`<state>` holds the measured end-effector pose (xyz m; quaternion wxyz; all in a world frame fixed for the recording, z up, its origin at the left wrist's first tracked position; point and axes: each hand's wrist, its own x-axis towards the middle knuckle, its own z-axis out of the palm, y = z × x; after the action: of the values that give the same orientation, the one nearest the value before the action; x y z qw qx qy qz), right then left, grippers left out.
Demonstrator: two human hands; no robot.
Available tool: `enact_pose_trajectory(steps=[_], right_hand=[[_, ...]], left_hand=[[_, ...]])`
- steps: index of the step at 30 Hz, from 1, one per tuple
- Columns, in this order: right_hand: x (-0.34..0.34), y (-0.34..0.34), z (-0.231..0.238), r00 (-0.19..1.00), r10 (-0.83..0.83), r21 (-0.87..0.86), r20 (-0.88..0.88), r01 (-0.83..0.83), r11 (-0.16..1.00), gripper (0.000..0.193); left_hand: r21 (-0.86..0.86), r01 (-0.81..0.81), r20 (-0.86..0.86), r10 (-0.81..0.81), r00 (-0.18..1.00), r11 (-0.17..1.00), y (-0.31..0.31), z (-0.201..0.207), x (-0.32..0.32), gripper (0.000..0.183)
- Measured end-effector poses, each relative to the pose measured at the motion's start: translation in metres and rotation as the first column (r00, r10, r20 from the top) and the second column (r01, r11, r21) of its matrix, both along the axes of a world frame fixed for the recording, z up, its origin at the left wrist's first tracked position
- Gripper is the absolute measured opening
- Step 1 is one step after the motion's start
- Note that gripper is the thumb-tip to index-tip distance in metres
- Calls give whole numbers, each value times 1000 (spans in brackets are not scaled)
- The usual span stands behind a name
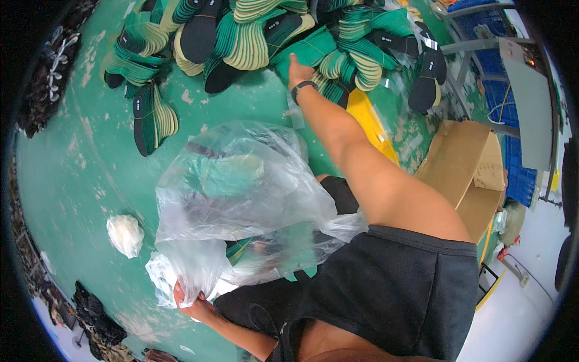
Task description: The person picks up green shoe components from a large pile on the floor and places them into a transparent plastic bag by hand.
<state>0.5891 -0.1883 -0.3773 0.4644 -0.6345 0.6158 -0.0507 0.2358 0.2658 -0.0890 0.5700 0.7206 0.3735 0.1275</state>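
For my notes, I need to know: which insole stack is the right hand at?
The green-faced stack, its broad side visible at the right hand; neighbouring stacks show black faces or fanned cream edges.

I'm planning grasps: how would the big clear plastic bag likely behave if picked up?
The plastic bag would probably hang floppy: its film creases at the left hand. Its shiny surface may feel slippery, and such see-through film could tear.
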Motion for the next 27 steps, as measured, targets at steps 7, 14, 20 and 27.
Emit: enact_pose_trajectory(steps=[7, 14, 20, 27], right_hand=[[34, -34, 2, 998, 62, -249, 0, -60, 967, 127], [67, -49, 1, 938, 200, -37, -282, -219, 975, 133], [60, -48, -11, 895, 274, -87, -351, -322, 943, 127], [-41, -35, 8, 795, 595, -111, -119, -606, 788, 120]], left_hand=[[67, -33, -158, 44, 987, 997, 16, -2, -15, 27], [144, 43, -208, -13, 978, 989, 17, -2, -26, 25], [184, -78, -113, 100, 989, 980, -7, 6, -32, 11], [-157, -47, 340, 99, 935, 987, -18, 24, -26, 7]])
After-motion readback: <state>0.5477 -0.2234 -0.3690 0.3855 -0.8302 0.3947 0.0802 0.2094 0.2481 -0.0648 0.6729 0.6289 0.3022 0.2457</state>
